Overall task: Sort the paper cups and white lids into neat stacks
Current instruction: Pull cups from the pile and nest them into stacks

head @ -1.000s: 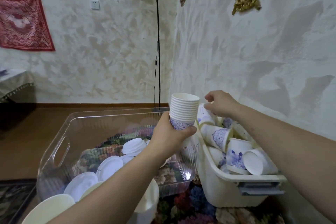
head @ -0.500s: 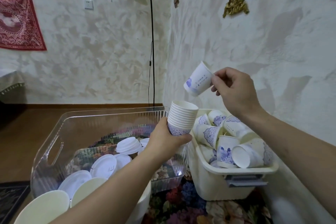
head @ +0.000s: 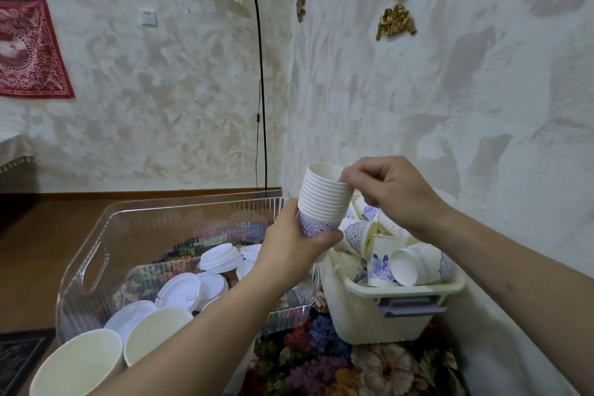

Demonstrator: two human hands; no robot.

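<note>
Clear plastic forms the bin [head: 135, 235], left of the cup stack [head: 323, 202], with loose white lids [head: 183, 291] lying in it and two large cream bowls [head: 154, 336] at its near end. Left hand [head: 289, 244] grasps the stack's patterned base, holding it upright in the air. Right hand [head: 390, 191] pinches the stack's top rim with curled fingers. Right of and below the stack, a cream basket [head: 398, 321] holds tumbled loose cups [head: 421, 264].
</note>
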